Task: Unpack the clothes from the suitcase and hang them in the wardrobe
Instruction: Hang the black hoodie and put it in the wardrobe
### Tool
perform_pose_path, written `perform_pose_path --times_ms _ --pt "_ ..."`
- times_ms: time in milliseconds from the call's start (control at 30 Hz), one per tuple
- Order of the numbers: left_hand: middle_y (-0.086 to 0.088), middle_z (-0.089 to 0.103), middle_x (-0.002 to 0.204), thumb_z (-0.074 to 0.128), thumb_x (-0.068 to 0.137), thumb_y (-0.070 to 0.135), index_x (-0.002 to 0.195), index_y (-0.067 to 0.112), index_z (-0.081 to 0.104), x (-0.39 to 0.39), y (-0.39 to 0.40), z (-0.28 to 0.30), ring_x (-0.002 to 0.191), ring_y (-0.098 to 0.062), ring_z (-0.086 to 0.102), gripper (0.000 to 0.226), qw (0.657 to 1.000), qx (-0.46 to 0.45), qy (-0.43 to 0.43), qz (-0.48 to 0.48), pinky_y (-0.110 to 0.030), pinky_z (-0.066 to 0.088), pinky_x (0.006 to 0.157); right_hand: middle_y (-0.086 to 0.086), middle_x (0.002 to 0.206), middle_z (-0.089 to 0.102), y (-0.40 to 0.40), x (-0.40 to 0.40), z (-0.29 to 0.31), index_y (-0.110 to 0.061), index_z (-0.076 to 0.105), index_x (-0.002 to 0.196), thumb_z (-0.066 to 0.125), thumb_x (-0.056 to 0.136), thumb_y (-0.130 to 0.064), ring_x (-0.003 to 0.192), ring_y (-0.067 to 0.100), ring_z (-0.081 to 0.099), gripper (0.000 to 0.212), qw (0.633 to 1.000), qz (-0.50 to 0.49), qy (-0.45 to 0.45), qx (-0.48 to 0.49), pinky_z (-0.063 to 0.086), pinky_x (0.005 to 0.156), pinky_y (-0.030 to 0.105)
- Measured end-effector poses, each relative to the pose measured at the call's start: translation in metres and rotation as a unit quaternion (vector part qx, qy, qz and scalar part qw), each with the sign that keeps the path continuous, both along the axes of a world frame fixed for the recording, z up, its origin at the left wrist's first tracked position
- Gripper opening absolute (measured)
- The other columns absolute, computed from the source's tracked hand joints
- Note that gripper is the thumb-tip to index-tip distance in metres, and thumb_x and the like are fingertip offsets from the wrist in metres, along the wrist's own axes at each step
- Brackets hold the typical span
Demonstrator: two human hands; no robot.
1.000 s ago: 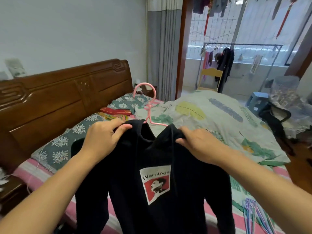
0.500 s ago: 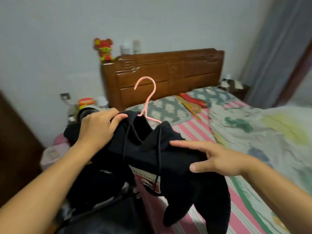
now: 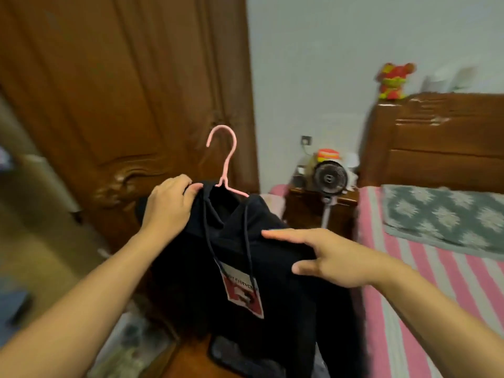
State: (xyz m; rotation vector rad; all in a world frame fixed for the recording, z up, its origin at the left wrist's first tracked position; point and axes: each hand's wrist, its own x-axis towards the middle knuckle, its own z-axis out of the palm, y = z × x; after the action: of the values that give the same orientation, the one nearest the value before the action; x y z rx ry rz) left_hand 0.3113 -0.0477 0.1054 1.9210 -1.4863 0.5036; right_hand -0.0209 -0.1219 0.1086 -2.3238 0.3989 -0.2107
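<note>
Black hoodie point(image 3: 272, 282), label blurred: left hand point(image 3: 169, 205) grips it, right hand point(image 3: 335, 257) spread flat.

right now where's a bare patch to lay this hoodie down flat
The pink striped sheet, between the right hand and the grey patterned pillow, lies bare. The bedside cabinet is crowded: a small fan and jars. The left hand grips the black hoodie on its pink hanger.

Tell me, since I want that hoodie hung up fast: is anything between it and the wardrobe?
Nothing visible stands between them. The black hoodie is on the pink hanger, the left hand holding its shoulder and the right hand flat on it. The brown wardrobe door just behind looks closed.
</note>
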Motion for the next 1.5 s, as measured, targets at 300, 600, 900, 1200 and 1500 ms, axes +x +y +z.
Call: perform_pose_path --times_ms 300,600,900,1200,1500 --pt "-0.005 0.064 0.078 0.055 0.1 0.041 0.082 0.014 0.06 0.132 0.109 0.013 0.077 -0.03 0.06 0.033 0.976 -0.074 -0.006 0.206 -0.044 0.044 0.077 -0.024 0.146 0.045 -0.006 0.198 -0.013 -0.057 0.03 0.146 0.076 0.086 -0.018 0.132 -0.009 0.043 0.085 0.989 0.112 -0.026 -0.096 0.038 0.114 0.026" --pt "-0.009 0.057 0.119 0.046 0.097 0.049 0.12 0.019 0.062 0.242 0.19 0.064 0.115 -0.033 0.047 0.041 0.929 -0.085 0.009 0.361 -0.046 0.037 0.099 -0.023 0.159 0.026 0.047 0.347 0.038 -0.049 0.023 0.153 0.057 0.087 0.012 0.146 -0.007 0.02 0.096 0.96 0.258 -0.109 -0.032 0.019 0.12 0.019" --pt "-0.018 0.059 0.116 0.066 0.092 0.021 0.129 0.012 0.059 0.262 0.275 0.074 0.109 -0.036 0.057 0.038 0.852 -0.16 0.191 0.46 -0.038 0.045 0.095 0.021 0.105 0.073 0.056 0.457 0.054 -0.014 0.072 0.119 0.03 0.061 0.032 0.093 0.035 0.073 0.085 0.8 0.163 -0.085 0.571 0.061 0.072 0.036" --pt "-0.009 0.02 0.164 0.046 0.103 0.045 0.159 0.031 0.021 0.232 0.239 -0.01 0.151 -0.029 0.02 0.063 0.793 -0.088 0.239 0.553 -0.047 0.016 0.122 -0.001 0.114 0.074 0.054 0.472 0.075 -0.019 0.073 0.117 0.036 0.072 0.035 0.108 0.012 0.069 0.079 0.87 0.379 -0.081 0.305 0.053 0.097 0.029" --pt "-0.004 0.059 0.085 0.045 0.105 0.032 0.088 0.015 0.052 0.256 0.277 0.055 0.085 -0.027 0.057 0.025 0.87 -0.055 0.012 0.489 -0.04 0.041 0.071 -0.031 0.15 0.037 -0.019 0.485 0.119 -0.059 0.031 0.146 0.068 0.095 -0.03 0.135 -0.01 0.039 0.069 0.86 0.508 -0.024 -0.041 0.037 0.111 0.019"
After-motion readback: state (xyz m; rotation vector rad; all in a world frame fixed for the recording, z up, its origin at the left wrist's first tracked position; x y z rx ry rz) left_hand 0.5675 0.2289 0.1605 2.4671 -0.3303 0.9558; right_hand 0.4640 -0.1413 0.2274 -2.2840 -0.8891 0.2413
